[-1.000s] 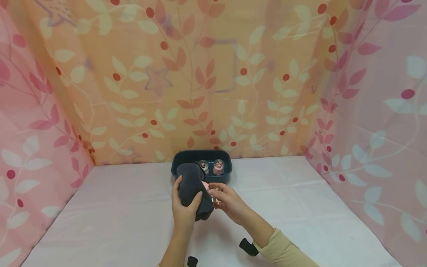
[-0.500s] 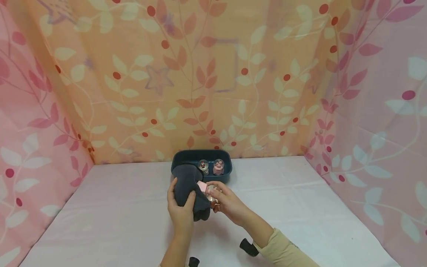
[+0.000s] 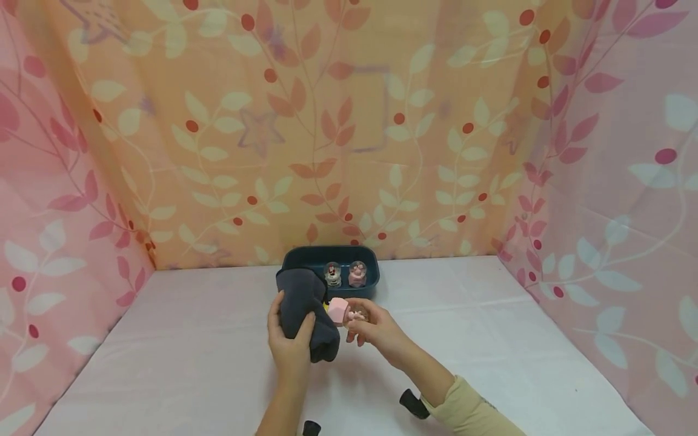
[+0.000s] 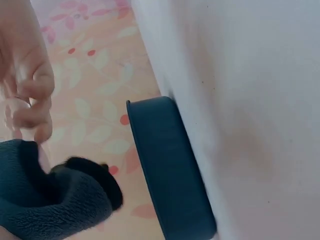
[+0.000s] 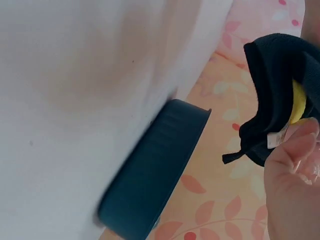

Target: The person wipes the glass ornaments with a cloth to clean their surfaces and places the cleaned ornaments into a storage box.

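My left hand (image 3: 291, 345) grips a dark grey-blue fleecy towel (image 3: 305, 309), thumb on its near face. Just right of it, my right hand (image 3: 382, 333) holds a small snow globe (image 3: 339, 311) sideways by its clear dome, its pink base turned toward the towel. Whether base and towel touch is unclear. In the right wrist view the folded towel (image 5: 267, 85) shows a white label (image 5: 276, 139), a hanging loop and a yellow patch (image 5: 298, 102) inside; the right hand (image 5: 290, 195) partly hides the globe. The left wrist view shows the towel (image 4: 70, 205) below the right hand (image 4: 27, 85).
A dark blue tray (image 3: 369, 286) stands at the back of the white-covered table (image 3: 463, 339), partly behind the towel. Inside are a white snow globe (image 3: 332, 275) and a pink snow globe (image 3: 357, 275). Patterned curtains (image 3: 338, 181) enclose the back and sides.
The left hand and towel have moved left, away from the right hand. More of the snow globe shows: its pink base, earlier largely behind the towel, is out in the gap.
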{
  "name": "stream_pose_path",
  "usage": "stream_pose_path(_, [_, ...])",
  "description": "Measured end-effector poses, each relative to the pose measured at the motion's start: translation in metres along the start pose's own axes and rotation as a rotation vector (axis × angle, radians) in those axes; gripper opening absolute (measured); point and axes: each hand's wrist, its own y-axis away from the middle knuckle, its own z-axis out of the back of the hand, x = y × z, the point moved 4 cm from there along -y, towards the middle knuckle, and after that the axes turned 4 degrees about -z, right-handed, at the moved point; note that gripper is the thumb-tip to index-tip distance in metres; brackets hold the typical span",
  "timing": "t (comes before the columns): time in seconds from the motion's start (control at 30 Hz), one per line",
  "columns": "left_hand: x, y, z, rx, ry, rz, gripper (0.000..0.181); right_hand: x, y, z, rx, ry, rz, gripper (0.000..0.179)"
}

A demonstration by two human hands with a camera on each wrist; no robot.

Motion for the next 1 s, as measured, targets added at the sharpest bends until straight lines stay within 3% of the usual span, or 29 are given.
stream_pose_path(0.17, [0.001,0.006,-0.01,0.16,0.015,-0.051,0.069,0.002,0.001,-0.001,0.002,0.046,0.027,0.052])
stream_pose_path(0.27, [0.004,0.009,-0.013,0.194,0.007,-0.052,0.071,0.001,0.0,-0.002,0.046,0.036,0.04,0.053])
stream_pose_path(0.47, [0.007,0.011,-0.012,0.143,-0.018,-0.008,0.071,-0.002,-0.002,-0.007,0.158,-0.11,-0.005,0.054])
stream_pose_path(0.57, [0.007,0.011,-0.012,0.12,-0.025,-0.015,0.071,-0.002,-0.002,-0.011,0.17,-0.162,-0.036,0.054])
stream_pose_path(0.83, [0.004,0.011,-0.013,0.09,-0.027,-0.065,0.068,0.0,-0.004,-0.013,0.056,-0.052,-0.004,0.046])
stream_pose_path(1.0, [0.002,0.011,-0.011,0.049,-0.032,-0.085,0.064,0.002,-0.001,-0.012,0.033,-0.021,0.019,0.044])
